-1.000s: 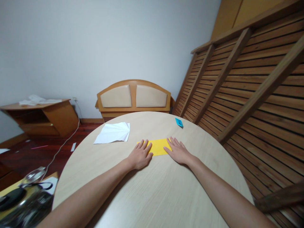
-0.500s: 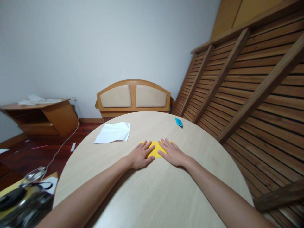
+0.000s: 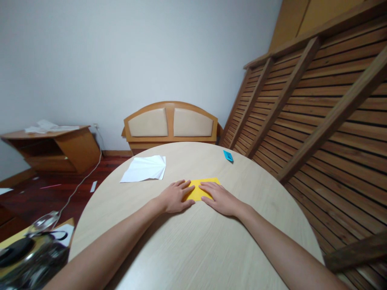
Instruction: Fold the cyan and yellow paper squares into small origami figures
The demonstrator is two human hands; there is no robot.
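Observation:
A yellow sheet of paper [image 3: 196, 194] lies flat on the round table [image 3: 199, 245], with a straight edge toward me. On its left part rests my left hand [image 3: 177, 196], palm down, fingers stretched and somewhat apart. My right hand [image 3: 222, 198] lies over the right part, fingers extended and closer together, the thumb apart from them. Both hands cover the ends of the paper, so its full outline is hidden. Neither hand grips anything.
White creased paper [image 3: 144, 168] lies at the table's left, and a small blue folded paper piece [image 3: 228, 156] at the far right. A headboard [image 3: 171, 105] stands behind the table, wooden slats [image 3: 290, 117] lean at right, and a glass-lidded pot [image 3: 33, 253] sits lower left.
My right hand has drawn slightly toward me and its fingers have come closer together, baring more of the yellow paper's far right edge. My left hand has shifted slightly left.

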